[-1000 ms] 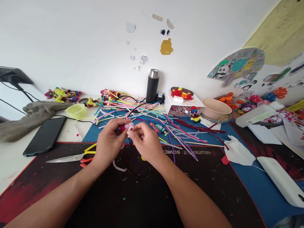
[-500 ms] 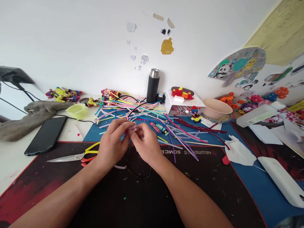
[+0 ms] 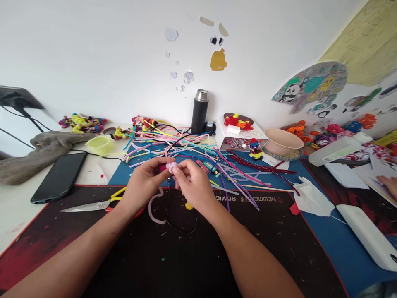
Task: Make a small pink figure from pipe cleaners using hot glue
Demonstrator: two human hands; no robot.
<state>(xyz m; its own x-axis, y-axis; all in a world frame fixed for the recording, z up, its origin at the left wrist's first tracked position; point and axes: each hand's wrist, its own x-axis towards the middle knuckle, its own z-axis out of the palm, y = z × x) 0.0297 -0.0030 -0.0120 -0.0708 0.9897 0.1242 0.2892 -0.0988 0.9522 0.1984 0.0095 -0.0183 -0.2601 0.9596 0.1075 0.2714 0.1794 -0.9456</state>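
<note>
Both hands meet over the dark mat, fingers pinched on a small pipe-cleaner figure (image 3: 171, 167) of pale pink and magenta coils. My left hand (image 3: 145, 182) grips its left side, and my right hand (image 3: 194, 184) presses thumb and fingers on its pale part. From beneath, a pale pink pipe cleaner (image 3: 151, 211) hangs in a curve, beside a thin black cord loop (image 3: 182, 231). Something yellow (image 3: 189, 205) shows under my right palm; whether it belongs to the figure I cannot tell. Scissors (image 3: 93, 206) with yellow and red handles lie left, partly behind my left wrist.
Loose coloured pipe cleaners (image 3: 186, 145) spread behind my hands. Farther back stand a black thermos (image 3: 200, 111), a white box (image 3: 221, 136) and a beige bowl (image 3: 283, 142). A phone (image 3: 58, 178) lies left, a white power bank (image 3: 367, 236) right. Another person's hand (image 3: 389, 184) shows at the right edge.
My hands have parted a little and turned, so more of the coiled figure shows. The hanging strand is more visible, and a yellow piece and another person's hand have come into view.
</note>
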